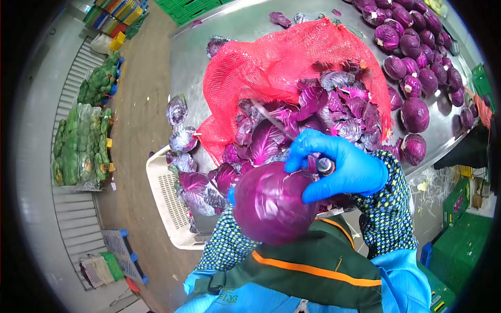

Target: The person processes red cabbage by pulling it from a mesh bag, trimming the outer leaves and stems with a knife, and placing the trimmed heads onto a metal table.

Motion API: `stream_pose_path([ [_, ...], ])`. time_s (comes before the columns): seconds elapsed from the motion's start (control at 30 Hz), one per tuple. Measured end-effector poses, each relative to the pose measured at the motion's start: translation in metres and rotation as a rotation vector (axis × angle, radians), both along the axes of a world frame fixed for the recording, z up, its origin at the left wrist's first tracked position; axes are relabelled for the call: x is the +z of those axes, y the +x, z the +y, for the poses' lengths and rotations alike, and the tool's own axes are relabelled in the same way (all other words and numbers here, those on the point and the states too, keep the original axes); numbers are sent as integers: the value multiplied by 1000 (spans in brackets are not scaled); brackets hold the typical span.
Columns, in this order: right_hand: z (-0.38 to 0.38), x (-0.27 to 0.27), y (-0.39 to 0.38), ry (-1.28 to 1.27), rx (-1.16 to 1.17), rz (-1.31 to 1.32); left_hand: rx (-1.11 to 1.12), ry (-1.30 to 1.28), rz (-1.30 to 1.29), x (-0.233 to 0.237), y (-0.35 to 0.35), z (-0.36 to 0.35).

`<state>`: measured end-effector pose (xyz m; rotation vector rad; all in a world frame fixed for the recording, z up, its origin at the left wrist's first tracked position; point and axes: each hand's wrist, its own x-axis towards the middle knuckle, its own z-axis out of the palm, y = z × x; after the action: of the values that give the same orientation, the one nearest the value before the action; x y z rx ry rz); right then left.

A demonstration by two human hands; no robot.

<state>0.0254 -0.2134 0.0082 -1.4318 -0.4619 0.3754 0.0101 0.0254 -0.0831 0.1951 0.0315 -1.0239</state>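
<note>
A large red cabbage (pixel 274 206) is held up close in front of my apron. My left hand (pixel 231 196) supports it from the far left side; only a bit of blue glove shows, and the other fingers are hidden behind the cabbage. My right hand (pixel 342 167), in a blue glove, grips a knife (pixel 271 119) whose blade points up and left; the handle end sticks out by the palm. The thumb and a fingertip of this hand touch the cabbage's top right. Loose purple outer leaves (pixel 266 141) are heaped just beyond, partly on a red mesh bag (pixel 245 70).
A white perforated crate (pixel 169 208) with leaves stands at the table's near left. Many trimmed cabbages (pixel 415 115) cover the right of the steel table (pixel 188 78). Green crates (pixel 469 250) stand at lower right. Wrapped pallets of green sacks (pixel 81 146) line the left wall.
</note>
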Motion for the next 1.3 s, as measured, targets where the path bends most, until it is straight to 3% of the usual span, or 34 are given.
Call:
stream_pose_path([
  [0.03, -2, 1, -1, 66, -2, 217, -24, -24, 53, -2, -3, -1],
  [0.13, -19, 5, -3, -46, 156, 340, -66, -76, 188, -7, -7, -3],
  [0.17, -29, -5, -5, -63, 248, 183, -80, -87, 223, -8, -8, -5],
  [0.23, -43, -24, -13, 109, 114, 57, -98, -96, 241, -11, -5, -7],
  [0.3, -28, -17, -8, 11, -373, 414, -103, -77, 163, -18, 0, -8],
  [0.37, -11, -26, 12, -37, -328, 453, -116, -46, 73, -20, 3, -8],
  [0.4, -8, -31, 17, -17, -154, 546, -117, -26, 38, -22, 2, -9],
  [0.53, -33, -20, -6, 435, -104, 556, -94, 75, -180, -27, -2, -9],
  [0.57, -52, -33, -14, 551, -56, 361, -85, 76, -184, -24, -1, -10],
  [0.63, -81, -52, -23, -203, -530, 328, 16, -228, 570, -9, -1, -17],
  [0.7, -78, -78, -22, -105, -718, 289, -3, -121, 385, -6, 10, -24],
  [0.77, -52, -39, -23, 92, -455, 483, -2, -16, 231, 1, 16, -35],
  [0.83, -37, -53, -12, 362, -247, 581, 12, 66, 139, 8, 18, -48],
  [0.9, -36, -57, -17, 497, -328, 656, 23, 136, 49, 17, 18, -62],
  [1.0, -87, -41, -62, 657, -120, 578, 53, 251, -69, 35, 20, -82],
  [1.03, -105, -47, -69, 699, -30, 304, 62, 294, -108, 42, 22, -91],
  [1.1, -139, -36, -101, -55, -490, 390, 62, 388, -201, 55, 22, -114],
  [1.13, -156, -74, -109, -609, -703, -90, 59, 445, -251, 64, 21, -131],
  [1.17, -158, -86, -120, -659, -898, -164, 49, 506, -300, 75, 18, -148],
  [1.23, -150, -67, -120, 412, -742, 338, -34, 694, -414, 100, 8, -189],
  [1.3, -157, -79, -117, 1034, -613, 258, -209, 900, -490, 117, 1, -230],
])
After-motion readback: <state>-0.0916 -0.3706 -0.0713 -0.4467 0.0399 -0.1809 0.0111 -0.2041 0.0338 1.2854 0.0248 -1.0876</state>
